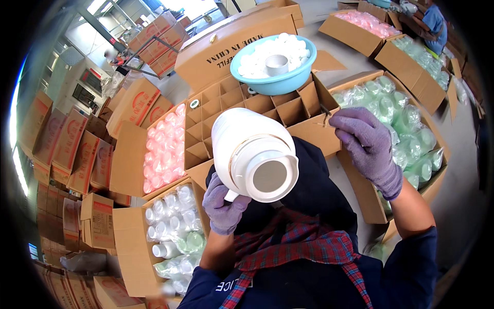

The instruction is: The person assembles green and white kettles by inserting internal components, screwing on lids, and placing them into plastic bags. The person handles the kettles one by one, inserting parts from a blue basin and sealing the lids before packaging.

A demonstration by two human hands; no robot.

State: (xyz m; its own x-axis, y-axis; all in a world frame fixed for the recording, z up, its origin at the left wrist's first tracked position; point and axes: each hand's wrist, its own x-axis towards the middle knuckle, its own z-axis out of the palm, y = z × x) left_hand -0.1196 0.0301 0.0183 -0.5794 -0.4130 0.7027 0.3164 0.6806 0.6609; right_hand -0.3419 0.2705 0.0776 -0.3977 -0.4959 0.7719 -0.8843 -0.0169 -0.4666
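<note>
My left hand (224, 205), in a purple knit glove, is closed around the handle of a white vacuum jug (242, 135). The jug is tilted so its round mouth and spout face me, and a thin gold line rings its shoulder. Beside the corner of a divided carton (303, 135) is my right hand (368, 149), gloved alike. Its fingers are loosely bent and apart, with nothing visible in them. The carton's cardboard compartments lie behind the jug, which hides part of them. A light blue basin (278, 86) of small white round pieces rests on the carton, with a white cup-like ring (277, 65) on top.
A box of pink wrapped pieces (165, 149) stands left, above a box of white and clear wrapped pieces (177, 221). Green wrapped pieces (406, 123) fill a box at right. Cartons (82, 154) are stacked far left. Another person (432, 26) is at the upper right.
</note>
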